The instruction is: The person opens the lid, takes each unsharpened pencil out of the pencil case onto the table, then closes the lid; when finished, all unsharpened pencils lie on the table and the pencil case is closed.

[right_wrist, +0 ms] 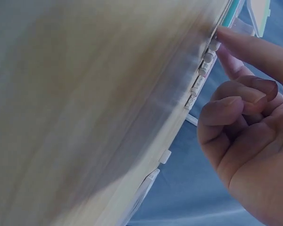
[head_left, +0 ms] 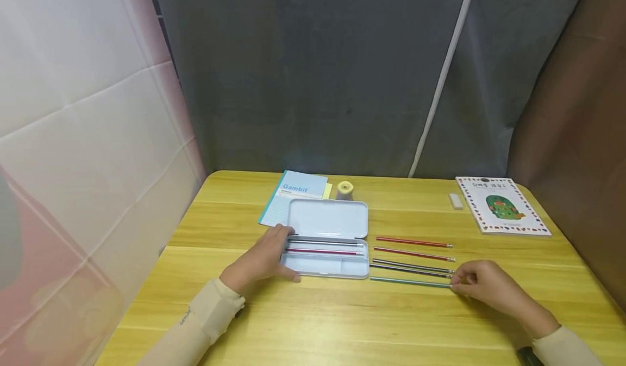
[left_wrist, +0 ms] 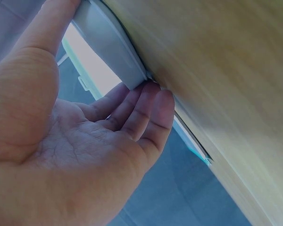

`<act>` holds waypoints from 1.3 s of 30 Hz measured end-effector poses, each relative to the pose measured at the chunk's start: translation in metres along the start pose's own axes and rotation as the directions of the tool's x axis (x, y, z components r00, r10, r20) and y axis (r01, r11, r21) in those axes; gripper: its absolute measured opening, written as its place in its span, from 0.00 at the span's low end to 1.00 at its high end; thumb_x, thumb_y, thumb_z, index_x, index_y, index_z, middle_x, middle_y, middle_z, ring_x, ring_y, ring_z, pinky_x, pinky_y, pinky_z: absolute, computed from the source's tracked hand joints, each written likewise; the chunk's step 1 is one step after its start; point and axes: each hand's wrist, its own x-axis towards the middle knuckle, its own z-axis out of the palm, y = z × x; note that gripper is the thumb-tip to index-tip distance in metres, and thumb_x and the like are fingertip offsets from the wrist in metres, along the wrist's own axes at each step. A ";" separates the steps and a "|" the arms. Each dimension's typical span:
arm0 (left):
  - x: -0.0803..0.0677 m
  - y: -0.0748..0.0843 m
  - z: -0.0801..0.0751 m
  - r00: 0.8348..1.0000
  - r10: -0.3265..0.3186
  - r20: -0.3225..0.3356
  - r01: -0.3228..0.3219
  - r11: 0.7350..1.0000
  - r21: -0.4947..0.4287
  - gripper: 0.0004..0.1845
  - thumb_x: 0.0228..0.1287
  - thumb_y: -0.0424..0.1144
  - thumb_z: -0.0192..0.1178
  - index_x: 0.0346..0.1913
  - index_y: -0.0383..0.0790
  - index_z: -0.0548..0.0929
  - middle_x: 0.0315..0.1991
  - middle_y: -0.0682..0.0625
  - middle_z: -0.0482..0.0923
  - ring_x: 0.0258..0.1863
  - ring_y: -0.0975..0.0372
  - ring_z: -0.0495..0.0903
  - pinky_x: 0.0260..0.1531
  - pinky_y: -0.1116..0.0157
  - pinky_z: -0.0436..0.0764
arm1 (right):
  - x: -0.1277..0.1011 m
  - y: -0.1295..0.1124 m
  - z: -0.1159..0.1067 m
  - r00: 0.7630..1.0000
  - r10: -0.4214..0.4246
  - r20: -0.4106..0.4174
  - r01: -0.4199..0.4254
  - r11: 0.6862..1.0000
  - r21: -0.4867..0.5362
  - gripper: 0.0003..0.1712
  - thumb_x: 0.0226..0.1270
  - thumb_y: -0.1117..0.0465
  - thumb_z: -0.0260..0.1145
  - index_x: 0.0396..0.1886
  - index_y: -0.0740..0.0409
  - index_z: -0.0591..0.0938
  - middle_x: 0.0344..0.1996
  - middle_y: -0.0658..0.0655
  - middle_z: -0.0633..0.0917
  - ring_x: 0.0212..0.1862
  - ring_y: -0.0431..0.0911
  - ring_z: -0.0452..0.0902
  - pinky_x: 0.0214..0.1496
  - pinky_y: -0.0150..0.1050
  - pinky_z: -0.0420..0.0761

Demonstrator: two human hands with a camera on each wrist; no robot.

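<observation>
The right hand [head_left: 484, 287] rests on the table [head_left: 342, 322] with its fingertips at the eraser end of the teal pencil [head_left: 409, 282]. The index finger touches that end while the other fingers curl loosely; whether the pencil is actually pinched cannot be told. From this contact the pencil's long axis runs straight out to the hand's left, ending just short of the pencil case [head_left: 326, 257]. Four more loose pencils lie parallel to it on the far side of the fingertips: two dark ones [head_left: 412, 268] directly beyond, then two red ones [head_left: 414, 248]. The left hand [head_left: 266, 257] holds the case at its own end, thumb on the near corner and fingers along the short wall. The case tray, holding a dark and a red pencil, extends from that grip toward the right hand, lid open away from the person. The right hand is the nearer one to every loose pencil.
</observation>
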 end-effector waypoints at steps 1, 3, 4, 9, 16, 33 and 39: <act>0.000 0.000 0.000 1.000 0.001 0.000 -0.001 1.000 0.000 0.60 0.42 0.54 0.89 0.74 0.30 0.67 0.60 0.42 0.74 0.59 0.52 0.70 0.68 0.50 0.76 | 0.001 0.000 0.000 1.000 -0.005 -0.004 0.005 1.000 -0.019 0.03 0.64 0.60 0.79 0.33 0.50 0.90 0.20 0.43 0.73 0.24 0.32 0.62 0.28 0.32 0.66; 0.000 -0.001 0.000 1.000 0.004 0.000 -0.004 1.000 0.001 0.60 0.42 0.54 0.89 0.73 0.30 0.67 0.60 0.42 0.74 0.59 0.51 0.71 0.68 0.50 0.76 | 0.002 0.000 0.000 1.000 -0.011 -0.012 0.010 0.998 -0.057 0.04 0.64 0.60 0.79 0.32 0.49 0.90 0.20 0.43 0.73 0.24 0.32 0.62 0.29 0.32 0.66; 0.000 -0.001 0.000 1.000 0.006 -0.001 -0.006 1.000 0.001 0.60 0.42 0.54 0.89 0.73 0.30 0.67 0.60 0.42 0.74 0.59 0.51 0.71 0.68 0.50 0.76 | 0.002 0.000 0.001 1.000 -0.012 -0.016 0.011 0.997 -0.072 0.04 0.64 0.60 0.79 0.32 0.48 0.90 0.20 0.42 0.73 0.25 0.31 0.62 0.30 0.32 0.66; 0.000 -0.002 0.000 1.000 0.011 0.001 -0.011 1.000 0.001 0.60 0.42 0.55 0.89 0.73 0.30 0.67 0.60 0.41 0.74 0.60 0.51 0.71 0.68 0.50 0.76 | 0.004 -0.001 0.001 1.000 -0.009 -0.018 0.007 0.996 -0.092 0.04 0.63 0.60 0.80 0.32 0.48 0.90 0.20 0.42 0.74 0.25 0.31 0.63 0.31 0.32 0.67; 0.000 -0.003 -0.001 1.000 0.005 0.005 -0.005 1.000 -0.003 0.60 0.42 0.55 0.88 0.74 0.31 0.67 0.61 0.41 0.73 0.60 0.51 0.70 0.69 0.50 0.76 | 0.009 -0.011 0.001 0.994 -0.044 -0.102 0.043 0.999 -0.017 0.04 0.63 0.60 0.81 0.34 0.52 0.92 0.19 0.43 0.74 0.23 0.31 0.64 0.27 0.32 0.68; -0.002 -0.002 -0.002 0.999 0.031 -0.010 -0.031 1.000 0.005 0.60 0.41 0.55 0.89 0.72 0.28 0.67 0.60 0.38 0.74 0.59 0.50 0.71 0.67 0.48 0.76 | 0.081 -0.079 0.027 0.989 -0.107 -0.099 0.126 0.971 0.203 0.09 0.66 0.59 0.79 0.42 0.58 0.95 0.19 0.50 0.80 0.21 0.36 0.62 0.24 0.33 0.66; -0.002 -0.001 -0.002 1.000 0.030 -0.009 -0.030 1.000 -0.003 0.60 0.41 0.54 0.89 0.72 0.29 0.68 0.59 0.38 0.75 0.59 0.50 0.71 0.68 0.48 0.75 | 0.105 -0.095 0.041 0.992 -0.116 -0.056 0.126 0.960 0.248 0.09 0.65 0.61 0.80 0.41 0.61 0.94 0.18 0.48 0.79 0.21 0.36 0.62 0.24 0.32 0.66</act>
